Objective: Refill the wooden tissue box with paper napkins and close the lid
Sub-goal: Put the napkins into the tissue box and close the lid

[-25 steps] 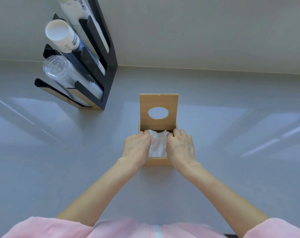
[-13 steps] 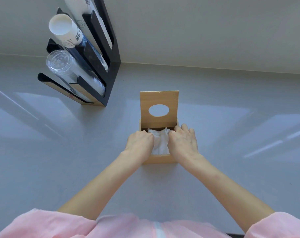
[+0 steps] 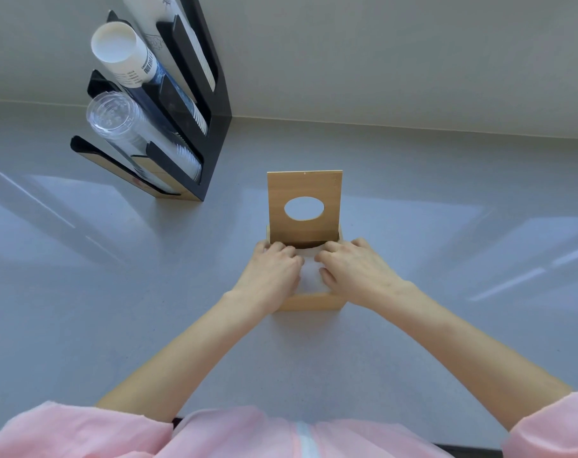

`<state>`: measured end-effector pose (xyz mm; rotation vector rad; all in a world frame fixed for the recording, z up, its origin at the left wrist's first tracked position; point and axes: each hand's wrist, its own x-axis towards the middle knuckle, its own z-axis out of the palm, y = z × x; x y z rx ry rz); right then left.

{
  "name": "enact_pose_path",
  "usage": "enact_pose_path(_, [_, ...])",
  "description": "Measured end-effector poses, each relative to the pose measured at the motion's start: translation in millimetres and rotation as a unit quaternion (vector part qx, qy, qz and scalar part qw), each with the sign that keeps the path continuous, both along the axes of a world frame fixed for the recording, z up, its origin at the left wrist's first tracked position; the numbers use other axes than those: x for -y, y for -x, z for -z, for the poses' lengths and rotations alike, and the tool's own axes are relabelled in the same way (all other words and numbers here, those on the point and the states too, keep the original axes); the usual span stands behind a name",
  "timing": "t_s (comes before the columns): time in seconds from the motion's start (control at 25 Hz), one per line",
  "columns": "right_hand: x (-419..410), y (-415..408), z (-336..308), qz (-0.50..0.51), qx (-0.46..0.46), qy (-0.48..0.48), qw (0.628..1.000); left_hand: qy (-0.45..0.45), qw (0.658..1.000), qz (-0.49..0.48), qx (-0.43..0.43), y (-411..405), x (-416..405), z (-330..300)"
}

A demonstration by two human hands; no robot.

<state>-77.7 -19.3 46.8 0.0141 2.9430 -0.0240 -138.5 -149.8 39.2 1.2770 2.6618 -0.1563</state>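
A wooden tissue box point(image 3: 309, 301) stands in the middle of the grey counter. Its lid point(image 3: 305, 186), with an oval hole, stands upright at the far side. White paper napkins point(image 3: 310, 275) fill the box; only a strip shows between my hands. My left hand point(image 3: 268, 274) lies palm down on the left half of the napkins, fingers curled toward the lid. On the right half rests my right hand point(image 3: 357, 271), its fingers spread flat over the paper. Both hands press on the napkins inside the box.
A black cup dispenser rack point(image 3: 195, 127) stands at the back left against the wall, holding paper cups point(image 3: 122, 54) and clear plastic cups point(image 3: 115, 123). The grey counter point(image 3: 446, 259) stretches to both sides. Pink sleeves show at the bottom edge.
Both hands have slid further over the napkins toward the lid and closer together, covering more of the white paper. The lid stays upright.
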Motion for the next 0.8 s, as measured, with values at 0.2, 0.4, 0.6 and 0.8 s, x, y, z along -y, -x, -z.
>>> enact_pose_path(0.2, [0.8,9.0,4.2,-0.043,0.138,-0.106,0.984,0.152,0.987,0.033,0.032,9.7,-5.3,0.8])
enact_pose_path(0.4, [3.3,15.4,3.5,-0.061,0.145,-0.134,0.978,0.135,0.988,0.044,0.055,15.0,-4.5,5.5])
enact_pose_path(0.6, [-7.5,7.7,1.3,-0.010,0.036,0.042,0.998,-0.044,0.994,0.013,0.096,20.6,5.1,2.7])
enact_pose_path(0.8, [-27.2,8.7,-19.4,0.052,-0.153,0.184,0.969,-0.324,0.945,-0.034,-0.002,30.9,15.3,-14.1])
